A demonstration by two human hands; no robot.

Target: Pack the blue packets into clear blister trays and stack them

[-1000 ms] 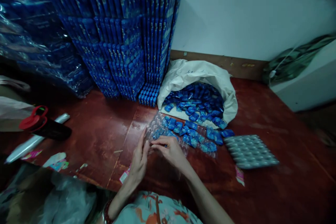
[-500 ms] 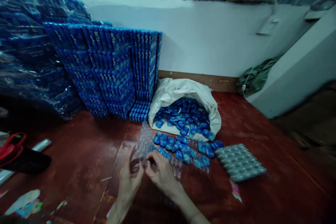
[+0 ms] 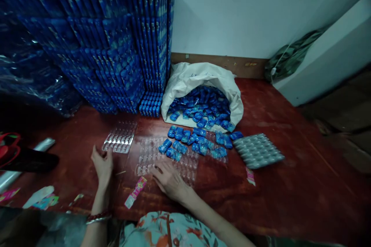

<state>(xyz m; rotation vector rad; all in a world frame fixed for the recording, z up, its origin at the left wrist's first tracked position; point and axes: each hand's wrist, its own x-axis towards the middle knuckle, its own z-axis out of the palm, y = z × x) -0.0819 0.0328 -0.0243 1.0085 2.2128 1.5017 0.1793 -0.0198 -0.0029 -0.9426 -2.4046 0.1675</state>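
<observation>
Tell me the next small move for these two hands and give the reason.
Probably the right hand should reach forward and pick a blue packet for an empty pocket of the clear tray it rests on. Most pockets near that hand look unfilled, loose packets lie just beyond its fingers, and the left hand hovers open by a second clear tray, holding nothing.
</observation>
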